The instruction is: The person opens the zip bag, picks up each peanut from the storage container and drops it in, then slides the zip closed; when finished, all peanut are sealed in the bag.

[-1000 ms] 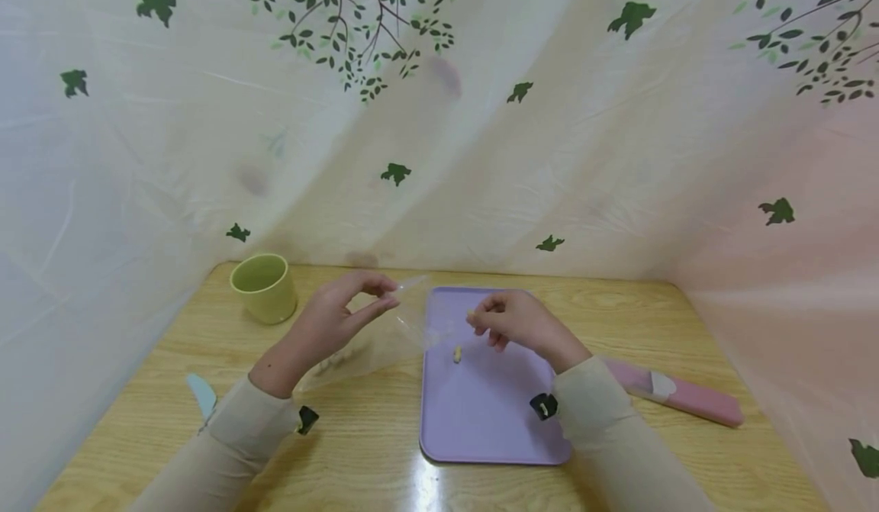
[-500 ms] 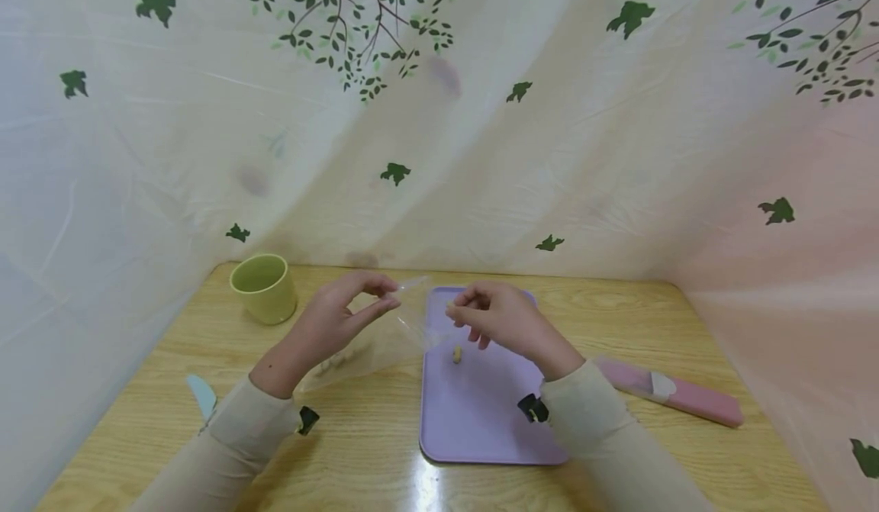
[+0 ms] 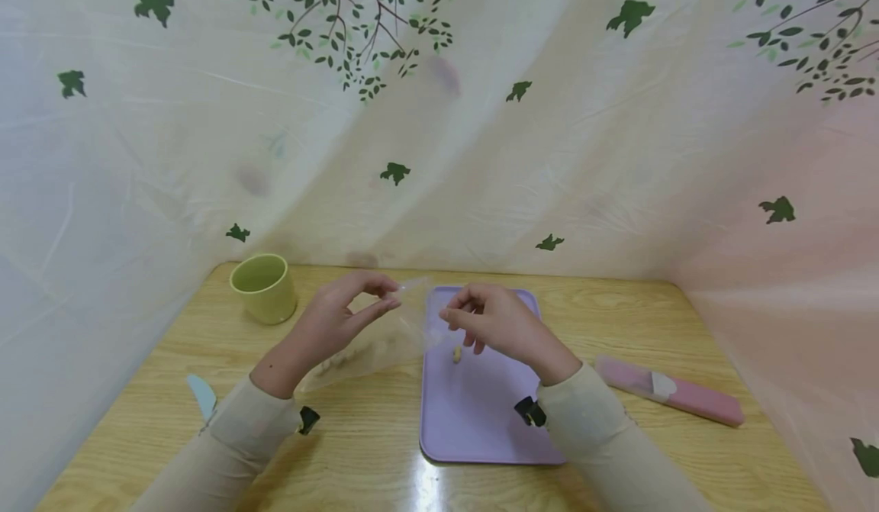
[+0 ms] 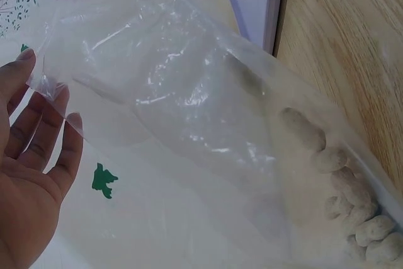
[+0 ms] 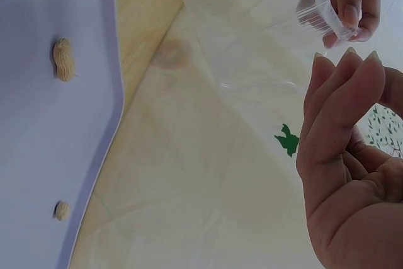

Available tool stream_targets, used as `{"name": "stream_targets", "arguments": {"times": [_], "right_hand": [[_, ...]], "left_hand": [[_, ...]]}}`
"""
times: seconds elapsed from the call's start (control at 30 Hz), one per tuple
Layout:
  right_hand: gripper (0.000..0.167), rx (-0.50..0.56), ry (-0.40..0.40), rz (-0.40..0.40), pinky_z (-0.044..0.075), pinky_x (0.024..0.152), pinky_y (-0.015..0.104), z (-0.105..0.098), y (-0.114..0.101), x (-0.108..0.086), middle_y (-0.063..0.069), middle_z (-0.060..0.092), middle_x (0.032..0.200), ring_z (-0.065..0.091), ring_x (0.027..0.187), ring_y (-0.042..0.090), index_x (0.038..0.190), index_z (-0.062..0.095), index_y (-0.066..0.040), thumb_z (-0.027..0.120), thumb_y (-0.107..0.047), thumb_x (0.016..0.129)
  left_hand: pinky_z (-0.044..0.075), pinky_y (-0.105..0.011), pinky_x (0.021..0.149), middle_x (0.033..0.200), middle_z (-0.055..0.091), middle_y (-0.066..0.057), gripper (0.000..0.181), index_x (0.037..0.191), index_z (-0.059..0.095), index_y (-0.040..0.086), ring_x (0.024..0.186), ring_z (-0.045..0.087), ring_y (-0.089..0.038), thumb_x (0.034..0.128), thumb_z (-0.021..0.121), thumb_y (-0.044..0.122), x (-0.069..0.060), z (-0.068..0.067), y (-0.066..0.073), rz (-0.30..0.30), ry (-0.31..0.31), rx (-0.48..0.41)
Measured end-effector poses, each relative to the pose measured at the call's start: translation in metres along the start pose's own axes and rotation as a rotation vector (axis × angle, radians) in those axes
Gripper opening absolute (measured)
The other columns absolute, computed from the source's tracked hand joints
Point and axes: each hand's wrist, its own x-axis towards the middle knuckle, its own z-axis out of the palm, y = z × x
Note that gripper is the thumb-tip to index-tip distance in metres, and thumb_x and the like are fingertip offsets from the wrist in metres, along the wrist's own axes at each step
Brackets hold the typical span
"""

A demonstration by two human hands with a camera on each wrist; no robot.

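My left hand (image 3: 336, 317) pinches the upper edge of a clear plastic bag (image 4: 182, 105). Several unshelled peanuts (image 4: 346, 184) lie at the bottom of the bag, and a blurred brown shape (image 4: 245, 77), seemingly a peanut, is higher up inside it. Close to the bag's mouth is my right hand (image 3: 497, 321), above the purple tray (image 3: 481, 413). Its fingers (image 5: 340, 105) are gently bent, and nothing shows between them. In the right wrist view a larger peanut (image 5: 63, 60) and a smaller peanut (image 5: 62, 210) lie on the tray.
A green cup (image 3: 266, 291) stands at the back left of the wooden table (image 3: 343, 451). A light blue flat piece (image 3: 202, 395) lies partly behind the left sleeve. Right of the tray is a pink case (image 3: 700, 403) with a pale band. A leaf-patterned curtain (image 3: 467, 191) hangs behind.
My right hand has moved left toward the bag's mouth. The small pale peanut at its fingertips earlier is no longer seen there. The left hand has stayed in place, holding the bag.
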Motion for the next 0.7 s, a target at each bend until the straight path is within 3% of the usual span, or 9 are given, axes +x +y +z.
{"name": "stream_targets", "arguments": {"times": [0.37,0.7], "right_hand": [[0.021,0.014,0.026,0.018,0.062,0.065,0.036,-0.002,0.006,0.000,0.007,0.075,0.095,0.068,0.068,0.020,0.111,0.073,-0.010,0.069,-0.031,0.106],[0.024,0.016,0.114,0.050,0.062,0.068,0.037,-0.009,0.013,0.002,0.006,0.076,0.096,0.067,0.066,0.020,0.112,0.074,-0.012,0.064,-0.034,0.108]], "left_hand": [[0.062,-0.033,0.080,0.111,0.079,0.003,0.023,0.120,0.073,0.017,0.105,0.075,-0.016,0.0986,0.079,0.022,0.000,0.001,0.000,0.010,0.012,0.001],[0.061,-0.030,0.070,0.108,0.080,0.002,0.023,0.118,0.073,0.016,0.102,0.075,-0.019,0.0967,0.081,0.018,-0.001,0.003,-0.003,0.047,0.044,-0.003]]}}
